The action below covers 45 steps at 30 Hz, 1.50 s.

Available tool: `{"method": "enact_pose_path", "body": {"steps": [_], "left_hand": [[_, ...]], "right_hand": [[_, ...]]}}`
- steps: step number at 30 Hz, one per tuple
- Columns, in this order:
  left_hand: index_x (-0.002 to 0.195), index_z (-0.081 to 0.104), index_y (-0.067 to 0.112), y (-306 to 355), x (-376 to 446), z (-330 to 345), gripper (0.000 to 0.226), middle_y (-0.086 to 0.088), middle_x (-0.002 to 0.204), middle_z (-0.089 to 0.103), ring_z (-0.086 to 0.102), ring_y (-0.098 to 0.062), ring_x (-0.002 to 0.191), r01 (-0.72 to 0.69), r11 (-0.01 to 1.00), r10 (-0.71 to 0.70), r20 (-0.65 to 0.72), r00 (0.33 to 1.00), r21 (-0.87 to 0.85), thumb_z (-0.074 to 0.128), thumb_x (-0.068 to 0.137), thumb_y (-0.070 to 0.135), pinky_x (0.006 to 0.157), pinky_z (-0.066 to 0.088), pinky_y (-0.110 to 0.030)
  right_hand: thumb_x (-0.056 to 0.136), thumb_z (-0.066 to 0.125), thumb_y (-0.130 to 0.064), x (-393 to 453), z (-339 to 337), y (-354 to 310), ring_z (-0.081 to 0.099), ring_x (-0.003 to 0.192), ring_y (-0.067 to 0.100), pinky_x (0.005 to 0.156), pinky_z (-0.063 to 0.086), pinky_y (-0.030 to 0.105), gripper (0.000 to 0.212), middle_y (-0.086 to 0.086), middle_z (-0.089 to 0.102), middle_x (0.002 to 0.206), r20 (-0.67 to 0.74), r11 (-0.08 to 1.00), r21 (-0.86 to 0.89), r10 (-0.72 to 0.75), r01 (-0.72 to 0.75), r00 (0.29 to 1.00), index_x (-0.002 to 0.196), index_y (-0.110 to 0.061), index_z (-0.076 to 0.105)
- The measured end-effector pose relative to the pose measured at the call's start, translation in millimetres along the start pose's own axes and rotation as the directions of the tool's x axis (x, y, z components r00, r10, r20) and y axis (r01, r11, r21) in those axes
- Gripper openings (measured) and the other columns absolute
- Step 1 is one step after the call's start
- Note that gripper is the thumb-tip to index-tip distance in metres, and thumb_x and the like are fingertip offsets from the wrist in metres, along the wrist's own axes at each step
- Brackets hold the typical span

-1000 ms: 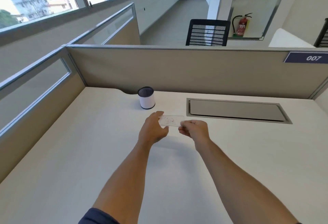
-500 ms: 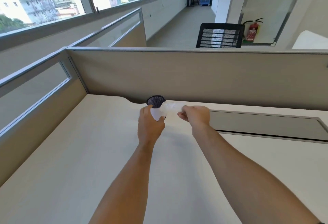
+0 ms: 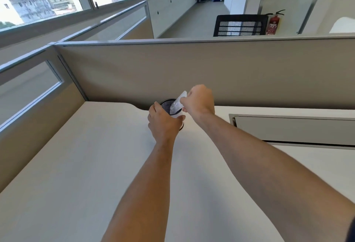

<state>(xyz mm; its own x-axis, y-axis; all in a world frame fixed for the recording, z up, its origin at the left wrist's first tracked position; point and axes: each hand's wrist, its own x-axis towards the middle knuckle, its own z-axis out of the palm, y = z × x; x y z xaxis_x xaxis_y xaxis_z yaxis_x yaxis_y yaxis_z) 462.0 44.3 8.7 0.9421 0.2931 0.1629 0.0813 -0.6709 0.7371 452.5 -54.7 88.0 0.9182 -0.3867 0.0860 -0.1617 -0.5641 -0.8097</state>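
A small white cup with a dark rim (image 3: 166, 103) stands near the back of the desk, by the partition. My left hand (image 3: 164, 123) grips the cup's side, covering most of its white wall. My right hand (image 3: 199, 100) pinches the upper end of a small clear plastic packet (image 3: 177, 103), tilted so its lower end dips into the cup's dark mouth.
The pale desk (image 3: 92, 165) is walled by beige partitions (image 3: 211, 72) at the back and left. A grey cable-tray flap (image 3: 294, 130) is set into the desk at right. A black mesh chair (image 3: 240, 25) and a red fire extinguisher (image 3: 273, 24) lie beyond the partition.
Both hands moved forward from mid-desk to the cup. My left hand let go of the packet and took the cup; my right hand tipped the packet from level into the cup's mouth.
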Motion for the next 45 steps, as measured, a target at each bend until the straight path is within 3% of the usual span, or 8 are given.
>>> {"method": "enact_pose_path", "body": {"steps": [3, 6, 11, 15, 24, 31, 39, 45], "left_hand": [[0.145, 0.038, 0.008, 1.0, 4.3, 3.9, 0.096, -0.008, 0.149, 0.045, 0.046, -0.03, 0.136, -0.014, 1.0, 0.014, 0.025, 1.0, 0.011, 0.083, 0.069, 0.046, 0.104, 0.044, -0.049], [0.138, 0.042, 0.01, 0.6, 8.2, 8.1, 0.079, -0.009, 0.141, 0.05, 0.052, -0.031, 0.128, -0.008, 1.0, 0.007, 0.036, 0.999, 0.021, 0.077, 0.075, 0.04, 0.098, 0.044, -0.048], [0.115, 0.051, 0.015, 2.6, 13.8, 8.1, 0.048, -0.005, 0.121, 0.058, 0.06, -0.028, 0.11, -0.007, 0.999, 0.005, 0.055, 0.998, 0.041, 0.069, 0.077, 0.038, 0.089, 0.046, -0.046], [0.114, 0.053, 0.02, 0.5, 12.9, 6.2, 0.053, 0.0, 0.115, 0.06, 0.063, -0.025, 0.104, -0.013, 0.999, 0.012, 0.05, 0.999, 0.031, 0.074, 0.073, 0.045, 0.091, 0.052, -0.051], [0.113, 0.053, 0.023, -5.4, 11.6, 2.4, 0.058, 0.005, 0.112, 0.064, 0.063, -0.022, 0.105, -0.03, 0.999, 0.028, 0.04, 0.999, 0.039, 0.077, 0.068, 0.052, 0.091, 0.051, -0.05], [0.109, 0.054, 0.028, -8.8, 9.4, 0.8, 0.06, 0.008, 0.108, 0.064, 0.063, -0.021, 0.103, -0.042, 0.999, 0.041, 0.033, 0.999, 0.021, 0.077, 0.062, 0.058, 0.091, 0.052, -0.051], [0.115, 0.056, 0.027, -10.2, 8.0, -1.4, 0.064, 0.004, 0.118, 0.062, 0.062, -0.023, 0.109, -0.053, 0.998, 0.053, 0.027, 0.998, 0.025, 0.077, 0.063, 0.057, 0.093, 0.05, -0.049], [0.126, 0.053, 0.025, -10.2, 5.1, -0.9, 0.07, 0.001, 0.128, 0.058, 0.058, -0.026, 0.119, -0.065, 0.995, 0.062, 0.049, 0.997, 0.073, 0.076, 0.068, 0.055, 0.098, 0.046, -0.049]], "right_hand": [[0.071, 0.062, 0.002, -4.7, 0.6, -5.9, 0.04, 0.048, 0.028, 0.041, 0.023, 0.025, 0.04, 0.004, 0.039, 0.052, 0.101, 0.95, -0.247, -0.169, 0.189, 0.98, 0.052, -0.015, 0.032], [0.083, 0.054, 0.0, -8.0, 1.6, -9.4, 0.046, 0.06, 0.033, 0.049, 0.032, 0.03, 0.035, 0.005, 0.038, 0.057, 0.204, 0.829, -0.437, -0.286, 0.349, 0.936, 0.055, -0.012, 0.036], [0.083, 0.051, 0.001, -1.7, 11.8, 2.0, 0.053, 0.066, 0.031, 0.054, 0.035, 0.031, 0.014, 0.01, 0.054, 0.08, 0.36, 0.649, -0.503, -0.443, 0.57, 0.821, 0.074, -0.003, 0.061], [0.083, 0.052, 0.006, 9.5, 10.2, 8.3, 0.05, 0.065, 0.03, 0.046, 0.023, 0.027, 0.017, 0.007, 0.048, 0.081, 0.358, 0.542, -0.535, -0.548, 0.647, 0.756, 0.078, -0.004, 0.065], [0.085, 0.055, 0.002, 13.6, 0.8, 17.3, 0.054, 0.067, 0.03, 0.054, 0.032, 0.032, 0.015, 0.008, 0.061, 0.09, 0.431, 0.374, -0.505, -0.671, 0.778, 0.602, 0.083, -0.006, 0.068], [0.065, 0.06, 0.011, 12.0, -8.3, 21.1, 0.045, 0.051, 0.027, 0.045, 0.011, 0.019, 0.019, 0.005, 0.059, 0.071, 0.383, 0.332, -0.472, -0.757, 0.817, 0.529, 0.068, -0.007, 0.066], [0.071, 0.061, 0.009, 10.8, -14.6, 29.9, 0.056, 0.055, 0.03, 0.045, 0.021, 0.024, 0.019, 0.005, 0.062, 0.076, 0.365, 0.316, -0.456, -0.787, 0.832, 0.498, 0.074, -0.008, 0.069], [0.084, 0.06, 0.003, 5.2, -16.8, 36.9, 0.06, 0.064, 0.033, 0.045, 0.047, 0.036, 0.014, 0.006, 0.065, 0.083, 0.231, 0.487, -0.392, -0.77, 0.781, 0.595, 0.08, -0.008, 0.069]]}}
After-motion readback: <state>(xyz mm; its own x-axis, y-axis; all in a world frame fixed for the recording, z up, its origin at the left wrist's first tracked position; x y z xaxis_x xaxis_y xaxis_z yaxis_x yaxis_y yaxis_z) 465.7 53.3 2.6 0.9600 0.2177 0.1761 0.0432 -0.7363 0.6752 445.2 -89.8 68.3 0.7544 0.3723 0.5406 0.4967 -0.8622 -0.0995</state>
